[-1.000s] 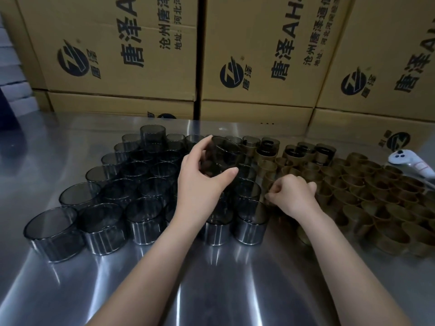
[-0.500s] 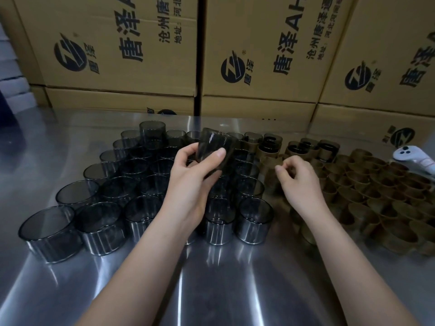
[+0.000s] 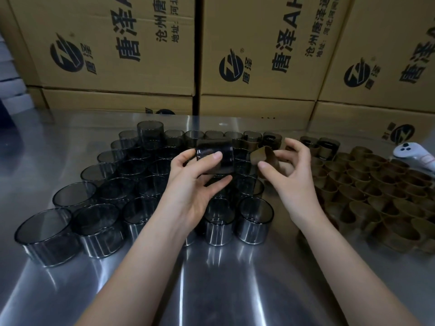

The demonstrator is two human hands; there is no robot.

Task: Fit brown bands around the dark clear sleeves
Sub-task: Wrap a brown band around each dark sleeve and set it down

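My left hand [image 3: 193, 184] holds one dark clear sleeve [image 3: 217, 158] lifted above the others, tipped on its side, thumb across its front. Just right of it, my right hand [image 3: 292, 182] pinches a brown band [image 3: 263, 156] between thumb and fingers, a small gap away from the sleeve. Several more dark clear sleeves [image 3: 98, 222] stand upright in rows on the steel table at left and centre. Loose brown bands [image 3: 381, 196] lie packed together at the right. A few sleeves with bands fitted [image 3: 327, 147] stand at the back.
The steel table [image 3: 211, 278] is shiny and bare in front of the sleeves. Stacked cardboard boxes [image 3: 259, 67] form a wall along the table's far edge. A white handheld controller [image 3: 414, 154] lies at the far right edge.
My left hand has lifted a sleeve out of the group and turned it sideways. My right hand has picked a brown band from the pile and raised it beside the sleeve.
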